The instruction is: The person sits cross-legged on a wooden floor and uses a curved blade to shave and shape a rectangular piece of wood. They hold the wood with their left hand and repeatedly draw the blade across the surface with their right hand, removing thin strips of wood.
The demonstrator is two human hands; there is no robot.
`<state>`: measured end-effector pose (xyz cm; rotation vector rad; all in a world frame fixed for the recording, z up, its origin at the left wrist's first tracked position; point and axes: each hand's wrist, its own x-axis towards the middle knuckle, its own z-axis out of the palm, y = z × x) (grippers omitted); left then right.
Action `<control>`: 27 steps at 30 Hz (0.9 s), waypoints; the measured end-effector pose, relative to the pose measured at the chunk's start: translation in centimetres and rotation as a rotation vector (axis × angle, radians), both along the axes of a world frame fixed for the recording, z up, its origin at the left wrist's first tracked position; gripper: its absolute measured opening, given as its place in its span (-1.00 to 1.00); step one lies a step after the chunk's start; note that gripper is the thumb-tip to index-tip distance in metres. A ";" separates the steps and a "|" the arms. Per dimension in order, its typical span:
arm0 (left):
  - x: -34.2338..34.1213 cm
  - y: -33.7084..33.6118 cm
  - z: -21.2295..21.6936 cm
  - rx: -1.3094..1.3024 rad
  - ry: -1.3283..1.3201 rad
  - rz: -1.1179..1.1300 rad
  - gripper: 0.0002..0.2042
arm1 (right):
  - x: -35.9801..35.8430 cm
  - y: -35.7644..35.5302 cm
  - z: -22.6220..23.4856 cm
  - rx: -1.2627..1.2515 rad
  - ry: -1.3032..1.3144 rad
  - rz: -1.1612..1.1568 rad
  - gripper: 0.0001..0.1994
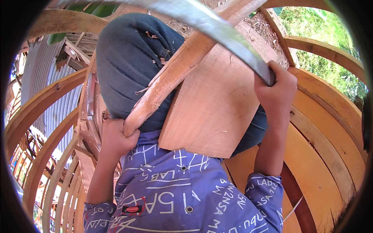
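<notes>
Lap serves as the carrier: dark trousers, left knee (124, 58) raised at one side of a broad pale board (211, 101). Board tilted, its near edge up against the blue shirt (163, 186); more dark cloth (254, 132) shows beyond its right edge. Faint dark lines curve over its face. Rough wooden stick (155, 101) slants across the left leg and over the board's upper left part; whether it rests on the board, cannot tell. Curled shavings (151, 35) cling to the trouser cloth. Beyond the board, brown floor strewn with wood chips (272, 39).
</notes>
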<state>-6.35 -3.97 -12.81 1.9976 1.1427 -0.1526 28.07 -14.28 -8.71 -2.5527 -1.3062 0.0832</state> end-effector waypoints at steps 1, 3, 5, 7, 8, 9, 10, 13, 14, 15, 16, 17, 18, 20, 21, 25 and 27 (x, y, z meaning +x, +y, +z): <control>0.1 0.0 0.3 -0.007 0.028 0.004 -0.75 | -0.5 0.7 -0.5 -0.030 -0.023 0.103 -0.83; 0.6 0.0 0.6 -0.044 0.040 0.031 -0.75 | 0.0 1.6 -0.9 -0.036 -0.096 0.157 -0.81; 1.5 -0.2 1.5 -0.037 0.061 0.047 -0.75 | 2.0 2.0 -1.6 -0.023 -0.094 0.129 -0.80; 2.8 0.0 1.9 0.000 0.062 0.017 -0.74 | 4.0 1.2 -2.7 -0.003 -0.117 0.049 -0.80; 2.2 0.0 1.4 0.016 0.095 -0.003 -0.75 | 4.9 1.0 -3.5 -0.002 -0.156 0.021 -0.79; 2.0 0.1 1.5 0.015 0.101 0.002 -0.75 | 5.8 0.8 -4.2 -0.001 -0.194 -0.007 -0.78; 2.1 0.1 1.6 0.010 0.103 0.000 -0.75 | 7.2 0.7 -4.7 0.038 -0.159 -0.093 -0.77; 2.8 0.4 1.9 0.005 0.103 -0.037 -0.75 | 11.2 -0.1 -4.0 0.026 -0.006 -0.286 -0.69; 2.8 0.3 1.9 -0.009 0.126 -0.018 -0.75 | 11.6 -0.1 -4.0 0.038 0.043 -0.290 -0.70; 2.9 0.2 1.9 -0.022 0.149 -0.003 -0.75 | 11.8 -0.4 -4.2 0.052 0.091 -0.297 -0.70; 3.1 0.1 2.3 -0.016 0.168 -0.008 -0.77 | 11.4 -0.4 -4.3 0.073 0.134 -0.273 -0.70; 3.3 0.2 2.2 -0.020 0.170 -0.011 -0.77 | 10.2 -0.1 -3.9 0.095 0.170 -0.260 -0.69; 3.3 0.2 2.1 -0.023 0.174 -0.017 -0.77 | 9.0 0.2 -3.5 0.120 0.207 -0.249 -0.68; 3.4 -0.2 2.4 0.012 0.179 -0.006 -0.78 | 5.9 1.9 -4.4 0.301 0.053 0.054 -0.76; 3.6 -0.1 2.3 0.024 0.156 -0.014 -0.79 | 4.4 2.8 -3.4 0.187 0.117 0.066 -0.78; 4.0 -0.6 2.4 0.094 0.139 0.004 -0.78 | 4.3 3.0 -4.3 0.093 0.085 0.151 -0.72; 4.2 -0.7 2.6 0.093 0.174 0.028 -0.77 | 5.1 2.0 -5.5 0.106 0.078 0.124 -0.71</control>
